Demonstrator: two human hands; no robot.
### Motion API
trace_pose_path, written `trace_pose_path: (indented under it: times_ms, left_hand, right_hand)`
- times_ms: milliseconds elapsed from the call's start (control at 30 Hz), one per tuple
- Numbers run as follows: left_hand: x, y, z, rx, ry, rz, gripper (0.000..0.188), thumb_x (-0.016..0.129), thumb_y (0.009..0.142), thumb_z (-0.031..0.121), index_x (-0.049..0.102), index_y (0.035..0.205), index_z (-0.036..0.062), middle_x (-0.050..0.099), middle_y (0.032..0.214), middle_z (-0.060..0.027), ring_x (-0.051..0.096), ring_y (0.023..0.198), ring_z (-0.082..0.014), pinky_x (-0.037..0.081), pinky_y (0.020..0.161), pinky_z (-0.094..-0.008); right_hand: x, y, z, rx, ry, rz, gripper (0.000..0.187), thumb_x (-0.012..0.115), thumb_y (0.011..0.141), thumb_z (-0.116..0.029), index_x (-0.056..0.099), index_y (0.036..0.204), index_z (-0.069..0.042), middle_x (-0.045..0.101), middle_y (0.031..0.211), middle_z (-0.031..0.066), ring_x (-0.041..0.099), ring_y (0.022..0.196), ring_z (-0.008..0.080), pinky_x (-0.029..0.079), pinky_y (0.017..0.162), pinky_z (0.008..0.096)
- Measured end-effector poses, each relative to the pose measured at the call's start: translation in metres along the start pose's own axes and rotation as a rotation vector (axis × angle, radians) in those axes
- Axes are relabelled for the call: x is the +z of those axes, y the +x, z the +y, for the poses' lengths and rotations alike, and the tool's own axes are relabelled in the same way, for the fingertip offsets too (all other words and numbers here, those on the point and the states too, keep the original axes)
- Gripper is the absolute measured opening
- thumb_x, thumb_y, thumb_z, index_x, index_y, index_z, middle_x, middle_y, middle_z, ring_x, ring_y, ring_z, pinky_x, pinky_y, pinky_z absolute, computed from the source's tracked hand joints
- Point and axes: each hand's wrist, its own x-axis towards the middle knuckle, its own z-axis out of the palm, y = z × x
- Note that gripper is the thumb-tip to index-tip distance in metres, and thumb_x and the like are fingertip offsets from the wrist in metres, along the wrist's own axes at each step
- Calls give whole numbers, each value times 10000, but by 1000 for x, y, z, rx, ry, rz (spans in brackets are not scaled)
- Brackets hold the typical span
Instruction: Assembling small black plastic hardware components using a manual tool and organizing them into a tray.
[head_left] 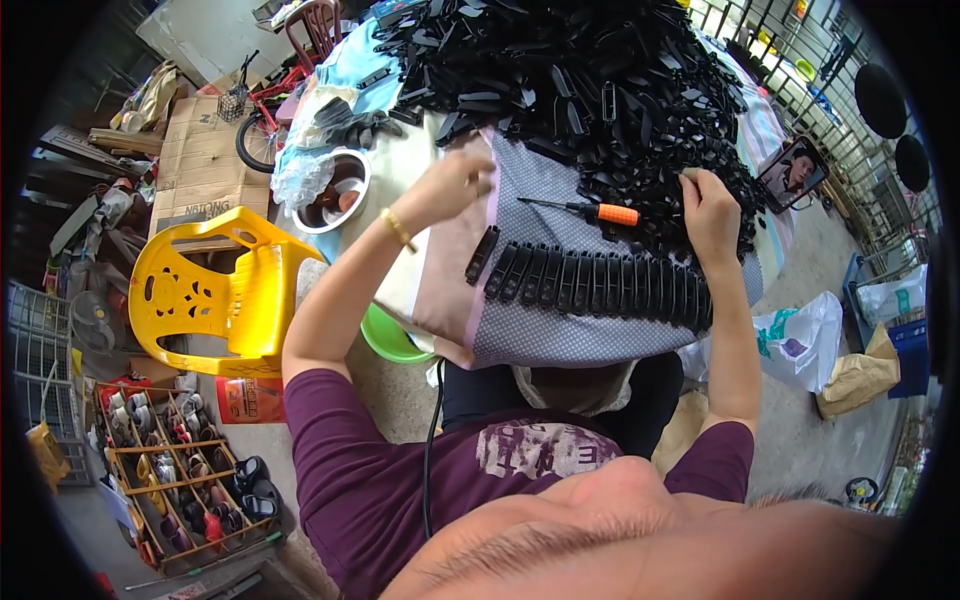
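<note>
The person sits at a desk (560, 345) covered with a grey dotted cloth, looking down over both forearms. The left hand (455, 185) hangs above the cloth near the edge of a big heap of black plastic clips (590, 80), its fingers curled inward; whether they pinch a small part cannot be told from this view. A gold bracelet (398, 229) circles that wrist. The right hand (708, 210) is closed at the heap's near edge, thumb and fingers pressed around something small and pale at its top, too little of it showing to name. Between the two hands lies a screwdriver with an orange handle (600, 212), flat on the cloth, its shaft pointing towards the left hand. Just in front of it, closer to the person, a neat row of black clips (600, 282) stands side by side across the cloth, with one single clip (481, 254) lying apart at the row's left end. Beyond the left hand sits a metal bowl (333, 190) on the desk's corner. A yellow plastic chair (215, 290) stands on the floor to the left, and a phone (792, 172) leans upright beyond the right hand.
</note>
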Motion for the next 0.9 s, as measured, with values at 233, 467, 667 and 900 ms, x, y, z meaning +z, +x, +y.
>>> trace_pose_path:
  times_ms: [233,467,667,900]
  left_hand:
    - [46,85,15,254,263,288,351,712,721,159,618,1047,71,556,1038,-117,509,991,-306,439,900,-374]
    - [35,77,27,175,53,227,285,740,679,167,552,835,20,596,884,-128,553,884,-299,464,812,-361]
    - [23,32,57,-77,-1292,-161,216,526,938,179,483,1074,17,633,1012,-158,648,862,-198,536,777,-297]
    - [39,-27,108,-85,-1740,-252,289,506,954,216,483,1166,21,589,989,-68,579,746,-133,480,648,-236]
  right_hand:
    - [-2,-8,-33,122,391,-106,79,573,883,-52,566,924,15,631,734,74,611,622,106,494,558,238]
    - [-15,-19,-51,197,556,-99,85,619,846,-46,594,899,15,639,728,106,625,626,149,488,575,256]
    - [-9,-19,-74,117,644,-33,120,623,866,-50,604,955,28,653,779,53,601,644,75,491,597,201]
    - [-3,-23,-106,62,662,33,109,641,844,-25,618,937,26,674,819,81,641,697,104,504,624,215]
